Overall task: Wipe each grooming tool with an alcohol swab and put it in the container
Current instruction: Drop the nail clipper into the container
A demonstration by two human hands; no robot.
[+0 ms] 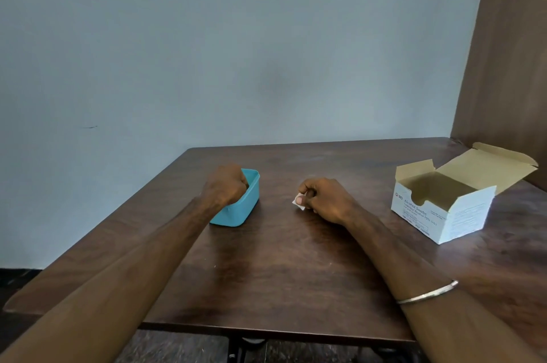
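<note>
The left hand (226, 185) is curled into the small turquoise plastic container (242, 208) at ten o'clock on the dark wooden table (281, 259); whether it holds anything I cannot tell. The right hand (324, 200) pinches a white swab (298, 202) at centre. An open white cardboard swab box (444, 208) sits at two o'clock.

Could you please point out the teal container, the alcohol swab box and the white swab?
teal container (241, 208): head view, on its right outer wall.
alcohol swab box (420, 213): head view, on its printed front face.
white swab (298, 203): head view, on the corner showing below the right hand's thumb.
</note>
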